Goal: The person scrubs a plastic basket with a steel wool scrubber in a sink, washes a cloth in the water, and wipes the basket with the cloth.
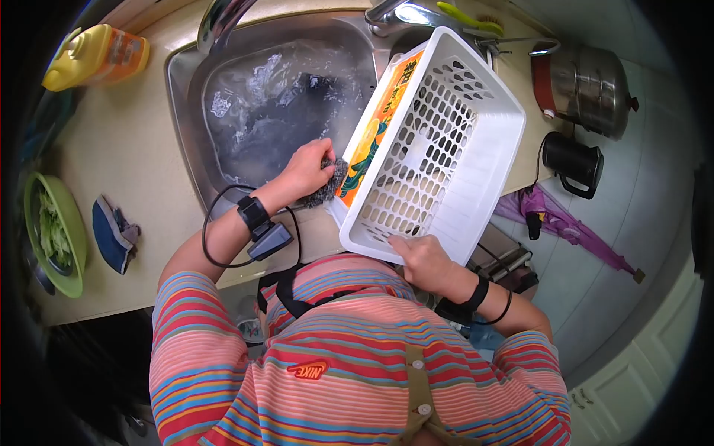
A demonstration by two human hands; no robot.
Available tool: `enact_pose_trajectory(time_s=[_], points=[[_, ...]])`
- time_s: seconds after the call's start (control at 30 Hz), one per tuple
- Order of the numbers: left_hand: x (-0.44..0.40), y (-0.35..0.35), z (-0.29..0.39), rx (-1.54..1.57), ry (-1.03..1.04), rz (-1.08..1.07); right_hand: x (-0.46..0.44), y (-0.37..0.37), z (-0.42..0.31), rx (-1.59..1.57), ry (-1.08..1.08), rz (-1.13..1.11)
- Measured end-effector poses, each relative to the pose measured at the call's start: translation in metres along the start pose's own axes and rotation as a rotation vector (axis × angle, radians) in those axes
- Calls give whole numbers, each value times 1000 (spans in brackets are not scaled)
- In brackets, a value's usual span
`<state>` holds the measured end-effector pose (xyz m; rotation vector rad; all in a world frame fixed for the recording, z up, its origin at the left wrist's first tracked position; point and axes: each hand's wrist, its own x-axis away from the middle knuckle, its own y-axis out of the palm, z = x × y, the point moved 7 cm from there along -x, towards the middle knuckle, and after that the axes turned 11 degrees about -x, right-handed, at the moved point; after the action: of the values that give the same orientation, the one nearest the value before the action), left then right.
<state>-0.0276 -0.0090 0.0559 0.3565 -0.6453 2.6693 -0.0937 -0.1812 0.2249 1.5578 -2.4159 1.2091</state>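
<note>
Striped shirt below, white basket held at the sink

Closest of all is the striped shirt (335, 327), with a small red badge on its chest. Beyond it, the white basket (487, 141) is tilted beside the right end of the sink (177, 100), covering part of its edge, with its open top turned toward the person's right. An orange label (372, 145) runs along the side of the basket that faces the sink.

The right hand (425, 262) is gripping the near rim of the basket. The left hand (306, 172) is curled around a grey scourer (329, 187), which is up against the near end of the labelled side. Both wrists wear black bands.

Cloudy water with patches of foam (260, 78) lies in the sink, and a metal tap (409, 16) stands behind it. On the counter (141, 160) to the left are a yellow jug (97, 58), a blue cloth (111, 236) and a green bowl (73, 260) of leafy vegetables (50, 230). Off to the right are a metal pot (599, 89), a black kettle (573, 160) and a folded purple umbrella (569, 223).
</note>
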Motion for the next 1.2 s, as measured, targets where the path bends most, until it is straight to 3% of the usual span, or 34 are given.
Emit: enact_pose_trajectory(time_s=[0.27, 0.4, 0.5, 0.57, 0.67, 0.8, 0.87, 0.93, 1.2], points=[[-111, -26, 18, -135, 157, 370, 0, 2, 0, 15, 1, -45], [-129, -25, 9, -91, 57, 365, -1, 0, 0, 32, 7, -21], [-105, 6, -23, 126, 83, 171, -2, 1, 2, 27, 38, -20], [-58, 6, -14, 74, 109, 140, -1, 2, 5, 6, 26, -8], [2, 22, -25, 22, 4, -116, 5, 2, 8, 0, 26, 1], [8, 0, 5, -95, -26, 156, 1, 1, 5, 8, 29, -21], [-13, 0, -1, -100, 8, 195, -1, -2, 1, 19, 12, -6], [-32, -11, 3, -72, 32, 402, 0, -2, -3, 34, -4, 7], [-74, -48, 26, -120, 6, 609, 35, 0, -1, 137, -24, -79]])
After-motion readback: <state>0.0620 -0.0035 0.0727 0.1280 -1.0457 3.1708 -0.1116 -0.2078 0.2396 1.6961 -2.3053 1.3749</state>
